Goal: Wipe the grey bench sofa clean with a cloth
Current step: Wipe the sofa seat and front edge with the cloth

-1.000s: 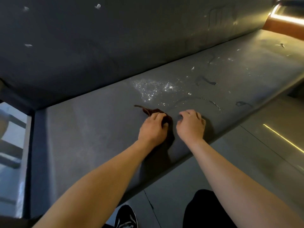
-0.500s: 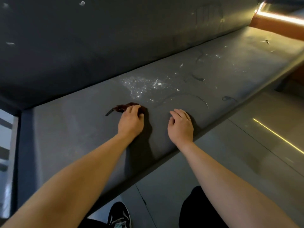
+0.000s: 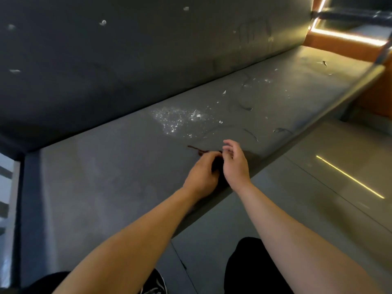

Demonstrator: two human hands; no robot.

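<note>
The grey bench sofa runs from lower left to upper right, its seat below a tall dark backrest. A patch of white specks and thin dark streaks lie on the seat beyond my hands. My left hand presses a small dark red-brown cloth onto the seat near the front edge; only a thin tail of the cloth shows past the fingers. My right hand hovers just right of it, lifted off the seat, fingers loosely spread, holding nothing.
The bench's front edge drops to a grey tiled floor with a lit yellow strip. An orange panel with lights closes the far right end. My shoe and dark trousers are at the bottom.
My left hand with the cloth has slid back right along the seat, close to my right hand. The right hand has lifted off the seat and opened its fingers.
</note>
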